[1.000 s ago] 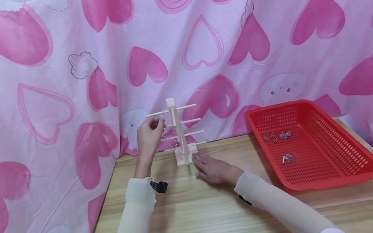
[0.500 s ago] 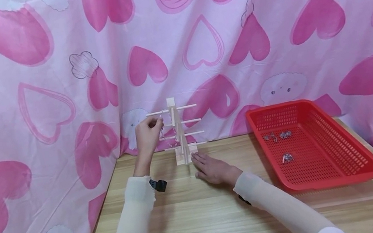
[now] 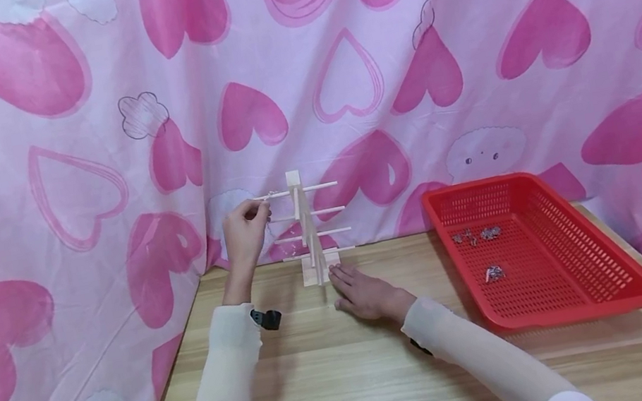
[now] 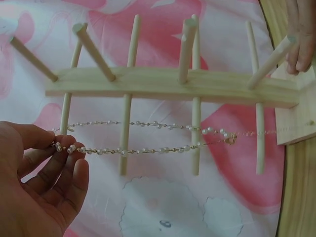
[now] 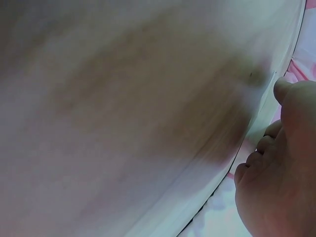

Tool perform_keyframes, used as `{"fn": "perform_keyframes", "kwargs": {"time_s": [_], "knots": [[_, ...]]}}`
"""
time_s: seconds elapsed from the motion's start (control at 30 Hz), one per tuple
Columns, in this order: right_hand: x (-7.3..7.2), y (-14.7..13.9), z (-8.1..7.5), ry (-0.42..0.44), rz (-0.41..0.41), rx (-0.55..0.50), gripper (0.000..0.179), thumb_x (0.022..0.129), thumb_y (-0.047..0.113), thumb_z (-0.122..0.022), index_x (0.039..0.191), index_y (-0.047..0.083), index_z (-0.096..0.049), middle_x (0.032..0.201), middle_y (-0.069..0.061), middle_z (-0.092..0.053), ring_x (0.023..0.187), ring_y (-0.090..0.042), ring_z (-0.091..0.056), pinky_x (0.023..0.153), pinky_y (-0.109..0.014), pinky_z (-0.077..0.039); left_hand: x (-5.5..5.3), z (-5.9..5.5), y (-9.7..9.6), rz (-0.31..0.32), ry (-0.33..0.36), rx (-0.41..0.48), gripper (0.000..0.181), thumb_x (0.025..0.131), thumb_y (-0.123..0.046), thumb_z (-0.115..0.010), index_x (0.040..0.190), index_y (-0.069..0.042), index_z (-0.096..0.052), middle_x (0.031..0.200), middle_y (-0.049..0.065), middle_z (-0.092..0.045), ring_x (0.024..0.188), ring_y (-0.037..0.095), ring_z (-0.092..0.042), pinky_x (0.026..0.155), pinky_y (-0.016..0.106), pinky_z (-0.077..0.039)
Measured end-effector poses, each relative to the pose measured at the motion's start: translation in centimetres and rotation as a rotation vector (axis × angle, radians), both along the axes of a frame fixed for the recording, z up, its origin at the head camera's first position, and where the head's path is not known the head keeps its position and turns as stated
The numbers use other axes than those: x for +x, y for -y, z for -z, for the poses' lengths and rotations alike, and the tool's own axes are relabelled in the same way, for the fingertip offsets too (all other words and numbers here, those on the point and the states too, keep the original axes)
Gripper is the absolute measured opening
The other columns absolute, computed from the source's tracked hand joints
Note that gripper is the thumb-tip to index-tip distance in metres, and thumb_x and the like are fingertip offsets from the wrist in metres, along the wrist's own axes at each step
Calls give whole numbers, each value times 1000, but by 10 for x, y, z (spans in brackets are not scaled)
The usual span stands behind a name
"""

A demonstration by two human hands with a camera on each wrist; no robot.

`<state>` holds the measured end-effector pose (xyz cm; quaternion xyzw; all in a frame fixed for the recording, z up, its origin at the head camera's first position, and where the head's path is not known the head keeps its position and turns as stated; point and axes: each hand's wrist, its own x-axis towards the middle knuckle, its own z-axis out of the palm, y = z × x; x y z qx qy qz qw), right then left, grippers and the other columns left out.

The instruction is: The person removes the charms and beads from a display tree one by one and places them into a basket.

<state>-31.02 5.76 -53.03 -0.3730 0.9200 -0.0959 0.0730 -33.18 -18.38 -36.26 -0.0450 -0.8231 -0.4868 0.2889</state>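
A pale wooden peg rack [image 3: 307, 224] stands upright on the table, with round pegs [image 4: 124, 133] out to its sides and front. My left hand [image 3: 245, 232] is at the outer end of the top left peg and pinches a beaded pearl necklace [image 4: 160, 150] between thumb and fingers. In the left wrist view the necklace loops around that top peg [image 4: 65, 111], and its two strands run down past the lower pegs to a clasp and thin chain. My right hand [image 3: 368, 290] lies with fingers extended at the rack's base [image 3: 311, 275], fingertips right at its edge.
A red plastic basket [image 3: 573, 312] stands on the right of the wood-grain table [image 3: 355, 395]. Several small silvery jewellery pieces [image 3: 493, 272] lie inside it. A pink heart-patterned curtain [image 3: 333, 48] closes off the back and sides.
My left hand has moved left, away from the post toward the peg's outer end, drawing the necklace along. The right hand stays at the base.
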Motion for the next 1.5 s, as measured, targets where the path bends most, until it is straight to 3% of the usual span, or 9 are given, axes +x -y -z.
{"fn": "perform_keyframes", "kwargs": {"time_s": [0.23,0.4,0.6,0.83,1.13,1.5], "knots": [[3,4,2,-3,26,5,74,115,46,-37,170,1,-15,180,-16,-10,168,-33,-10,137,-45,-15,0,-6,15,-10,-56,55,20,100,-11,-71,97,7,-78,89,29,-77,63,-7,-58,59,10,-44],[4,6,3,-15,19,14,74,115,44,-37,169,-1,-16,180,-18,-10,168,-35,-10,137,-46,-15,-1,-6,29,-37,-40,62,22,101,-13,-71,97,7,-79,87,25,-76,65,-3,-60,60,11,-46],[4,6,6,-40,5,34,74,115,46,-35,169,-2,-16,179,-19,-10,167,-35,-12,137,-47,-14,1,-7,43,-40,-44,96,23,101,-12,-69,98,9,-78,89,30,-75,64,-2,-61,61,11,-49],[1,5,12,-63,5,31,75,115,47,-34,169,-1,-15,180,-18,-10,167,-34,-12,137,-47,-14,7,-8,52,-91,-20,39,26,103,-20,-69,96,3,-79,90,23,-76,69,4,-61,63,14,-49],[5,5,1,-28,3,11,72,116,43,-36,168,-3,-18,179,-20,-12,167,-36,-13,137,-48,-16,13,-11,56,-101,-13,24,27,102,-22,-70,98,3,-80,89,20,-77,71,7,-62,65,16,-49],[1,-6,-22,6,25,-37,66,115,40,-43,167,2,-31,176,-15,-27,165,-34,-24,134,-48,-27,30,-25,53,-98,-74,0,22,99,-15,-72,93,4,-81,84,21,-77,65,0,-60,62,14,-48]]}}
